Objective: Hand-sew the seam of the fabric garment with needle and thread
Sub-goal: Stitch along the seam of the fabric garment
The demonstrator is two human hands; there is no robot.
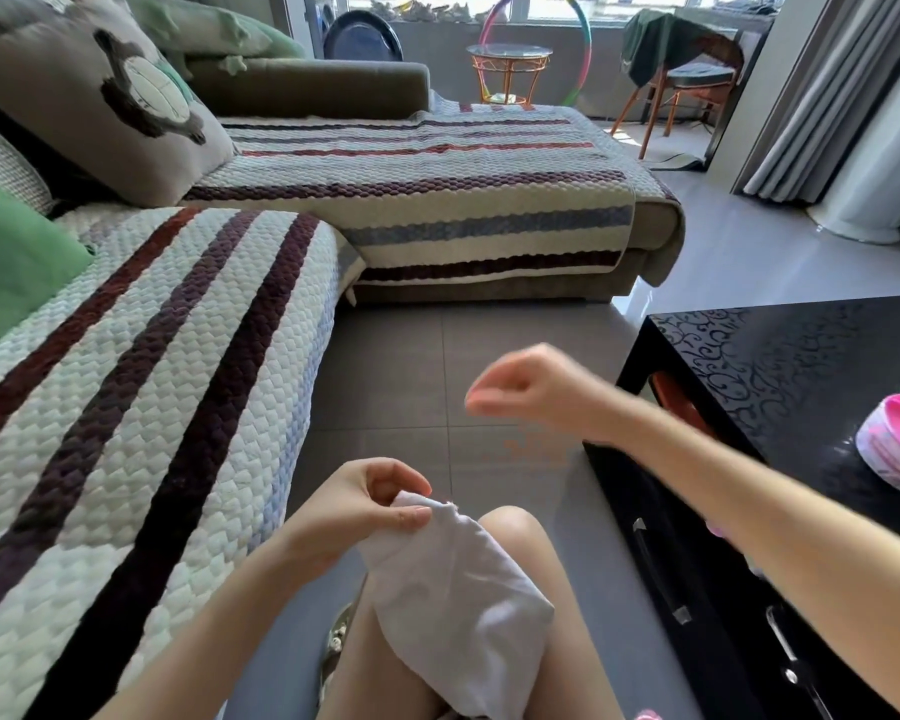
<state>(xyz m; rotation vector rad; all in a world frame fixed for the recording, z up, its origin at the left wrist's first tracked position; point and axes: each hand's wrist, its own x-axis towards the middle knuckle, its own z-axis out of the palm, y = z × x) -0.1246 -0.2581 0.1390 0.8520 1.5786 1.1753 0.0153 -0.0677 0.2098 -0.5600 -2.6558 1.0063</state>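
A white fabric garment (458,605) lies across my lap and hangs over my knee. My left hand (365,506) pinches its top edge between thumb and fingers. My right hand (526,392) is raised above and to the right of the fabric, blurred, with its fingertips pressed together as if pinching something thin. Neither needle nor thread can be made out in the blur.
A sofa with a striped quilted cover (141,387) runs along my left. A black glossy table (780,387) stands to my right, with a pink and white container (894,444) on it. Grey tiled floor (401,366) lies ahead.
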